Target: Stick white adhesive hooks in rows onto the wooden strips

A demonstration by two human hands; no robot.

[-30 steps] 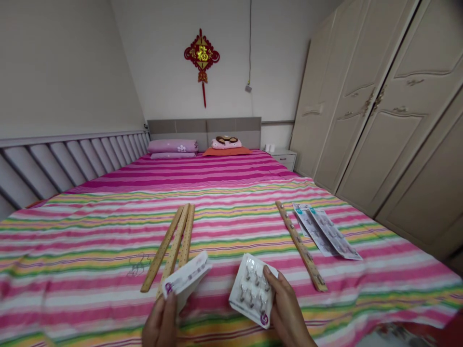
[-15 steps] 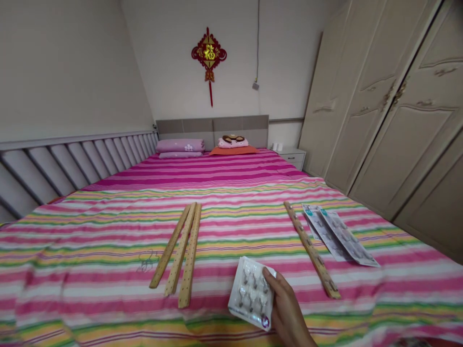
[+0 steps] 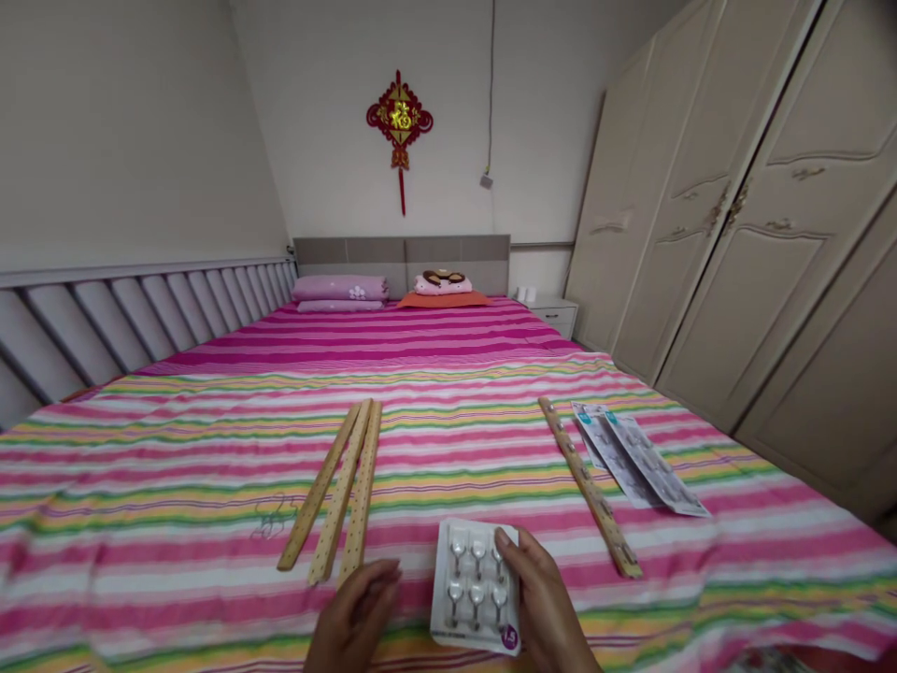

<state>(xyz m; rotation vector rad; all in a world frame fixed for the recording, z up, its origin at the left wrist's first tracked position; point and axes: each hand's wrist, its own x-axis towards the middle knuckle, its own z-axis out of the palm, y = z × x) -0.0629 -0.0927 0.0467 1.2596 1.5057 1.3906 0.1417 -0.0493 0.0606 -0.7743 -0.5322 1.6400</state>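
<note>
My right hand (image 3: 543,603) grips the right edge of a blister pack of small metal hooks (image 3: 466,591), thumb on its front. The hooks sit in two rows under clear plastic, and a purple mark is at the lower right corner. Left of the pack, my left hand (image 3: 354,617) is loosely curled with nothing in it, apart from the pack. Just beyond it are three wooden strips with small holes (image 3: 343,495), the near end of one partly hidden by this hand. Another wooden strip with metal hooks along it (image 3: 589,486) lies to the right.
Hook packs on cards (image 3: 651,467) overlap on the striped bedsheet (image 3: 462,439), right of the hooked strip. Thin tangled thread or wire (image 3: 275,516) lies at the left. A railing (image 3: 140,318) borders the bed's left side; a wardrobe (image 3: 743,271) stands at the right.
My left hand has come into view from below, beside the strips. The hook pack has turned more upright and shifted slightly left and down in my right hand. The view has shifted slightly.
</note>
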